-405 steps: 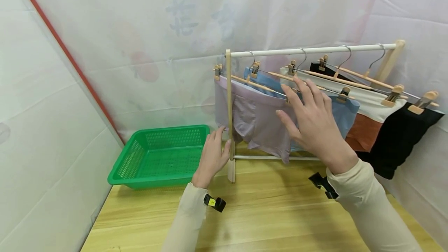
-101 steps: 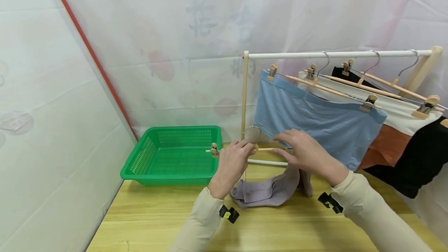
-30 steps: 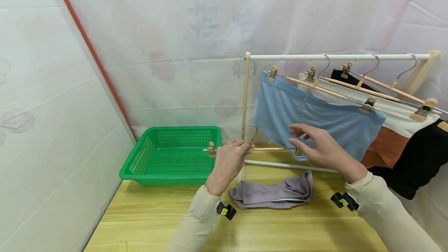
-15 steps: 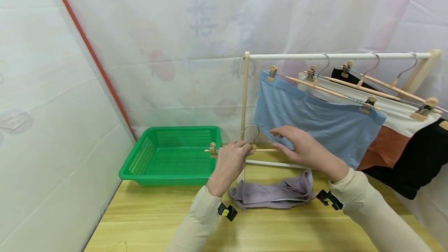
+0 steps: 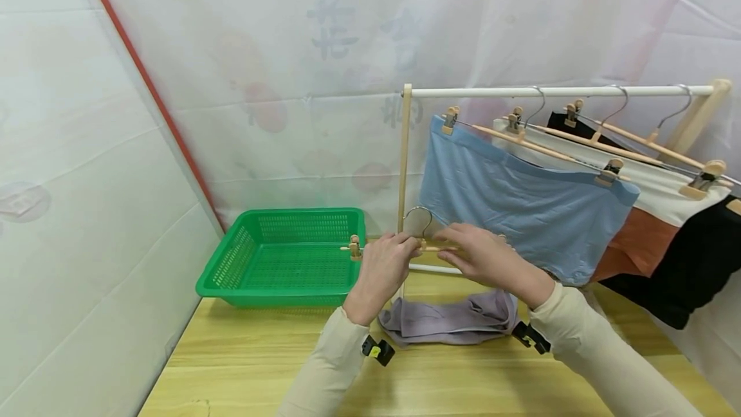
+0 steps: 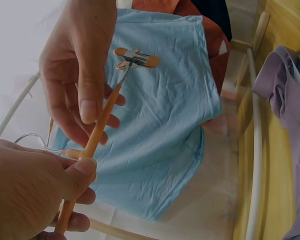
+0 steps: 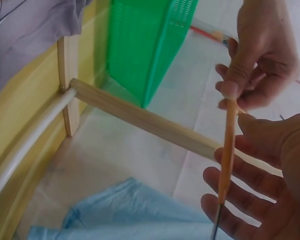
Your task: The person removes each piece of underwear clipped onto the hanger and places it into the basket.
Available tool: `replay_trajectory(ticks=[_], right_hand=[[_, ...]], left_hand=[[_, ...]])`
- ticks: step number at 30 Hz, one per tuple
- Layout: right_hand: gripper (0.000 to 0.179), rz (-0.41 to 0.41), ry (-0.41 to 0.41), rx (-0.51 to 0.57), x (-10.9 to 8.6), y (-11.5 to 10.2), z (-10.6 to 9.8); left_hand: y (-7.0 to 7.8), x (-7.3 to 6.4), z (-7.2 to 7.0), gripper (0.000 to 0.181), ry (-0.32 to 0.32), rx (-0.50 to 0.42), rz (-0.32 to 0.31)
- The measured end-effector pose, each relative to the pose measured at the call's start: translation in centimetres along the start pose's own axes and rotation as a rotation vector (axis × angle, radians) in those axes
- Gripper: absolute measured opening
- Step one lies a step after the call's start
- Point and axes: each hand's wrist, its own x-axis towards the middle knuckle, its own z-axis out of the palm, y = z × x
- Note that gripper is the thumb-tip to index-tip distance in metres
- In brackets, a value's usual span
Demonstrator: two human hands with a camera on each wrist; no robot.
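Observation:
A clip hanger [image 5: 431, 248] with a metal hook is held level above the table's back part, nothing clipped on it. My left hand [image 5: 383, 269] pinches its bar just left of the hook, between thumb and fingers. My right hand [image 5: 492, 259] is around the bar right of the hook; in the right wrist view its fingers [image 7: 250, 195] lie loosely behind the bar, thumb apart from them. One clip [image 6: 137, 59] shows at the bar's far end in the left wrist view. Lavender shorts [image 5: 448, 320] lie folded on the table below the hands.
A green basket [image 5: 280, 301] stands left of the hands. The rack [image 5: 405, 153] behind carries blue shorts [image 5: 521, 192], white and rust shorts [image 5: 631, 237] and black shorts [image 5: 666, 282] on clip hangers. Fabric walls [image 5: 289, 114] stand at the back and sides.
Earliest, the lavender shorts hung on the rack; now they lie on the table and their hanger is in my left hand. Over the last second my right hand moved left along the bar.

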Motion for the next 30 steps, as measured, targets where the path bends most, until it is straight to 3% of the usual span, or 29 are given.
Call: replay_trajectory(ticks=[8,16,30], right_hand=[[0.017,0.054,-0.035,-0.030,0.1,-0.5,0.9],[0.010,0.039,0.006,-0.011,-0.1,-0.4,1.3],[0.013,0.022,0.038,0.127,-0.5,0.0,1.5]], left_hand=[[0.1,-0.1,0.0,0.017,-0.002,0.005,0.000],[0.2,-0.1,-0.1,0.016,-0.007,0.004,-0.003],[0.3,-0.1,-0.3,0.016,-0.017,-0.008,0.007]])
